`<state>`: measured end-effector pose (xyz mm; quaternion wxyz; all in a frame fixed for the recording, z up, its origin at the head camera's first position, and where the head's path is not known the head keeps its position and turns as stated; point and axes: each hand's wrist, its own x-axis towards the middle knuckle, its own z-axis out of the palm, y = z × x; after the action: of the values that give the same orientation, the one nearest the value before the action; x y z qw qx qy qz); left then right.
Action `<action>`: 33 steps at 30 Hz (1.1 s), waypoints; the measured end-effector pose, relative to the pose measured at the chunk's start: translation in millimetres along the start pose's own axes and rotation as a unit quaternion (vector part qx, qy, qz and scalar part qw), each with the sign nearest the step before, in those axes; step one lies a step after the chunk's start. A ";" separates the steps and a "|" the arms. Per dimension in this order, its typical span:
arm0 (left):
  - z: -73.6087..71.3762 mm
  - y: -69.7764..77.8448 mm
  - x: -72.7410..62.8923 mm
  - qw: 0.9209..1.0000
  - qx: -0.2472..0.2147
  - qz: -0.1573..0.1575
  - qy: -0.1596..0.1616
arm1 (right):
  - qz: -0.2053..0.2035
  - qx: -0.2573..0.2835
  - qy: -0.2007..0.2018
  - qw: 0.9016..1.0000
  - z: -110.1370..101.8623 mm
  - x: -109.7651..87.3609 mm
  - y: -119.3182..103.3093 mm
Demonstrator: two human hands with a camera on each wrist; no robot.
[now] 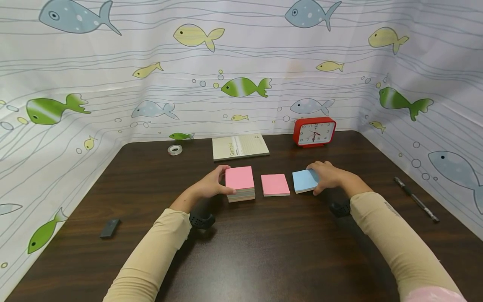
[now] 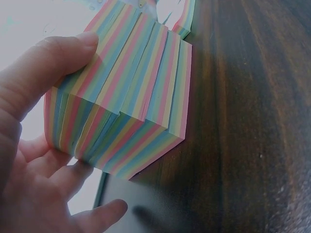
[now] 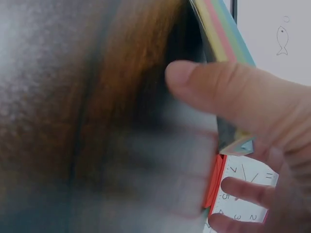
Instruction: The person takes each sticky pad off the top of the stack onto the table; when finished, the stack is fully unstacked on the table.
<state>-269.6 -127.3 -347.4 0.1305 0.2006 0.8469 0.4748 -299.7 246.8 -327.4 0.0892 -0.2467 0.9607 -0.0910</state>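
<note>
My left hand [image 1: 211, 183] grips the near-left side of a tall stack of sticky note pads [image 1: 239, 179], pink on top. In the left wrist view the thumb lies along one striped side of the stack [image 2: 141, 73], with fingers round the other side. At the right, my right hand [image 1: 328, 175] holds a thin sticky note pad [image 1: 304, 180] with a blue top by its right side, between thumb and fingers. Its striped edge [image 3: 224, 29] shows past the thumb in the right wrist view. Between the hands lies a single pink sticky note pad [image 1: 274, 184].
Behind the pads lie a cream notebook [image 1: 240, 147] and a roll of tape [image 1: 175, 149]. A red alarm clock [image 1: 315, 131] stands at the back right. A pen [image 1: 416, 199] lies far right, a small dark block [image 1: 110, 228] at left. Fish-patterned curtains border the dark table [image 1: 264, 251].
</note>
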 end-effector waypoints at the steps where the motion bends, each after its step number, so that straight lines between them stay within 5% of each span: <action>1: 0.1 0.3 0.1 1.000 -0.001 0.000 0.000 | 0.004 -0.006 -0.007 1.000 -0.2 0.9 -0.3; 10: 0.1 3.3 -0.9 1.000 -0.009 0.002 -0.011 | 0.044 -0.034 -0.056 0.997 -2.5 5.7 -14.6; 19: -1.6 29.2 -15.6 1.000 -0.020 -0.006 -0.016 | -0.013 0.002 -0.036 0.999 -17.9 12.1 -55.8; 26: 5.9 -3.4 -1.3 0.999 0.025 0.021 -0.003 | -0.041 -0.003 -0.036 0.998 -17.9 12.7 -84.9; 33: 5.2 19.7 -16.3 1.000 0.009 0.022 -0.006 | -0.075 0.000 -0.033 0.997 -17.6 18.9 -101.7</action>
<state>-248.8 -121.7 -332.8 0.1234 0.2234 0.8457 0.4687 -273.2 152.2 -290.6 0.1138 -0.3208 0.9360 -0.0891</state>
